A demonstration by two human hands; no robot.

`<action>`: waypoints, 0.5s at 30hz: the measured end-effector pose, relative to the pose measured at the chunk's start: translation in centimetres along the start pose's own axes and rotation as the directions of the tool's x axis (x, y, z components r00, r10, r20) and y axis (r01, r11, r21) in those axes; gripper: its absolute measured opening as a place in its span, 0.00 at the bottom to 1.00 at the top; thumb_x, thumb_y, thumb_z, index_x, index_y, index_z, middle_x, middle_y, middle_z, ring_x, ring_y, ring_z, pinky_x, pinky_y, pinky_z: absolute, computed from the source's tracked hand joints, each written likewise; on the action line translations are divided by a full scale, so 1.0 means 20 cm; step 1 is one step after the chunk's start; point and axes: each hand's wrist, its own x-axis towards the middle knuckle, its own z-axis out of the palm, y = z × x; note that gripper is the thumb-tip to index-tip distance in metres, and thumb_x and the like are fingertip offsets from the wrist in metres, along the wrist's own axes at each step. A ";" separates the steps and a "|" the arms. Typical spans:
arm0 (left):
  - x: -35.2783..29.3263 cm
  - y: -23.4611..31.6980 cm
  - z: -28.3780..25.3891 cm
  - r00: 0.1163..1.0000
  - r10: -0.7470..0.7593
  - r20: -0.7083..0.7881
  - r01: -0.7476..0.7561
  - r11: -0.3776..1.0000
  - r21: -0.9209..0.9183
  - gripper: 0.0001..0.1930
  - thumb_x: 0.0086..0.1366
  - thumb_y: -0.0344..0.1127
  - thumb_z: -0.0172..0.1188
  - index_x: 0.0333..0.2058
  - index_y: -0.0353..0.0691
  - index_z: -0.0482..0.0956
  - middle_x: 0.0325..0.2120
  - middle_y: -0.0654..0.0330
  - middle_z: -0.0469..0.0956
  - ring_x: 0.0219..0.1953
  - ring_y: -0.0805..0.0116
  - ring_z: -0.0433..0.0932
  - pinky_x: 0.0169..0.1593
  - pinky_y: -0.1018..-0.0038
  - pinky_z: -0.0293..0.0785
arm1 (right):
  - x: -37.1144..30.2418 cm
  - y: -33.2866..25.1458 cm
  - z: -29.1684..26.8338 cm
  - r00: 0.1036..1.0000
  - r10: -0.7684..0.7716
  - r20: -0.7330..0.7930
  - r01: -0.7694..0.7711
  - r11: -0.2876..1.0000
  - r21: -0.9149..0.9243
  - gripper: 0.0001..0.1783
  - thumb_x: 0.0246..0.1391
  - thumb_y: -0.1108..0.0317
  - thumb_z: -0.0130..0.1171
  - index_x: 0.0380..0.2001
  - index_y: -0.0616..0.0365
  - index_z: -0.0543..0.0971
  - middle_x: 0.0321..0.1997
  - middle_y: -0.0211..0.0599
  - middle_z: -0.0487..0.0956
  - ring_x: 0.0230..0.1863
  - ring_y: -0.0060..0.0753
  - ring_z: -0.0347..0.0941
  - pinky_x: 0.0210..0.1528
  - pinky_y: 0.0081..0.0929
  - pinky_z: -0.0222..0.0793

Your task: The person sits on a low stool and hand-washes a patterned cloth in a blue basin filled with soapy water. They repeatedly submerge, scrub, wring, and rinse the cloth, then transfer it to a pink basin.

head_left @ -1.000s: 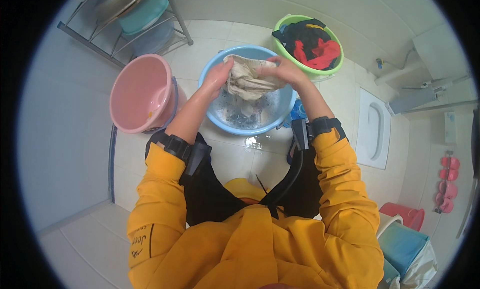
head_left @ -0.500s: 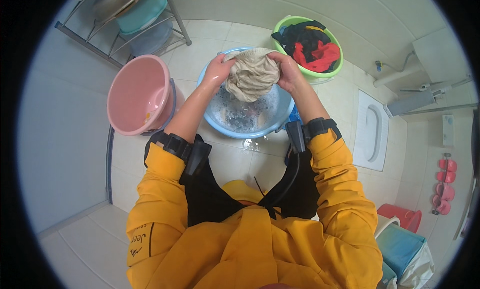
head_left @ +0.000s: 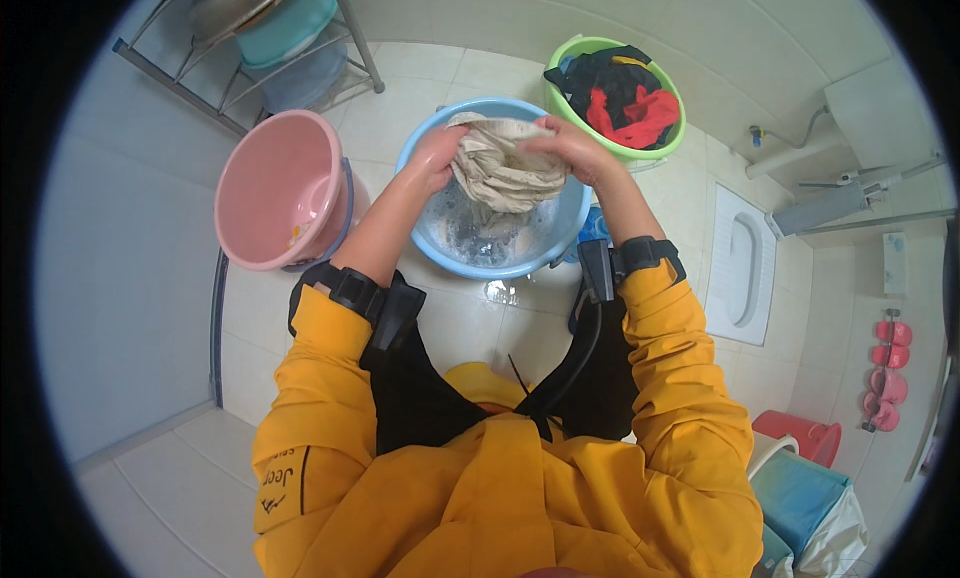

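A bunched, wet beige garment (head_left: 508, 171) hangs over the light blue basin (head_left: 470, 268), its lower folds close to the sudsy water (head_left: 478, 240). My left hand (head_left: 436, 153) grips the garment's left edge, fingers folded over it. At the upper right of the bundle is my right hand (head_left: 580, 154), its fingers closed over the cloth's edge; the fingertips are partly lost among the folds.
A pink bucket (head_left: 250, 193) stands at the left, near a metal rack (head_left: 225, 108) holding basins. Beyond the blue basin, a green tub (head_left: 675, 138) holds dark and red clothes (head_left: 635, 113). A squat toilet (head_left: 740, 263) lies to the right.
The garment has shifted slightly down and to the right, its folds spreading lower over the water. My right hand has moved down and right a little, its fingers now reaching across the cloth.
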 end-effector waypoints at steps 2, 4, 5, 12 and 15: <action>0.00 0.01 -0.01 0.996 -0.054 0.077 0.070 0.973 -0.218 0.14 0.58 0.36 0.47 0.40 0.35 0.70 0.36 0.54 0.72 0.39 0.67 0.73 0.42 0.74 0.70 | 0.01 0.01 0.00 0.997 -0.049 -0.055 0.000 0.750 -0.662 0.21 0.38 0.59 0.58 0.34 0.63 0.74 0.31 0.42 0.76 0.31 0.30 0.73 0.34 0.25 0.67; -0.01 0.02 -0.02 0.970 -0.107 0.220 0.170 0.941 -0.292 0.13 0.56 0.33 0.48 0.40 0.36 0.70 0.36 0.54 0.72 0.39 0.66 0.73 0.42 0.73 0.70 | 0.02 0.02 0.00 0.983 0.006 -0.183 -0.120 0.777 -0.618 0.21 0.38 0.58 0.57 0.34 0.63 0.75 0.30 0.42 0.76 0.30 0.29 0.73 0.33 0.23 0.66; -0.02 0.02 -0.02 0.955 -0.066 0.290 0.143 0.957 -0.254 0.13 0.56 0.33 0.49 0.40 0.36 0.70 0.36 0.54 0.73 0.38 0.66 0.73 0.42 0.73 0.70 | 0.02 0.02 0.00 0.969 0.014 -0.248 -0.145 0.841 -0.521 0.20 0.38 0.59 0.57 0.33 0.63 0.75 0.29 0.41 0.76 0.29 0.29 0.73 0.33 0.24 0.66; 0.01 0.00 -0.01 0.997 0.079 0.020 -0.074 0.771 0.632 0.16 0.54 0.30 0.49 0.43 0.35 0.68 0.36 0.56 0.73 0.36 0.67 0.73 0.38 0.72 0.70 | 0.01 0.02 -0.01 0.996 0.078 0.053 -0.094 0.834 0.543 0.14 0.40 0.69 0.53 0.33 0.63 0.73 0.33 0.37 0.74 0.34 0.30 0.72 0.38 0.27 0.67; 0.03 -0.01 -0.01 1.000 0.003 0.000 -0.003 0.999 -0.037 0.13 0.59 0.33 0.44 0.41 0.35 0.69 0.36 0.56 0.73 0.35 0.66 0.75 0.38 0.72 0.71 | 0.00 0.03 0.02 0.998 0.018 0.053 -0.027 0.986 0.163 0.16 0.39 0.66 0.54 0.34 0.64 0.73 0.34 0.40 0.75 0.36 0.32 0.72 0.39 0.27 0.67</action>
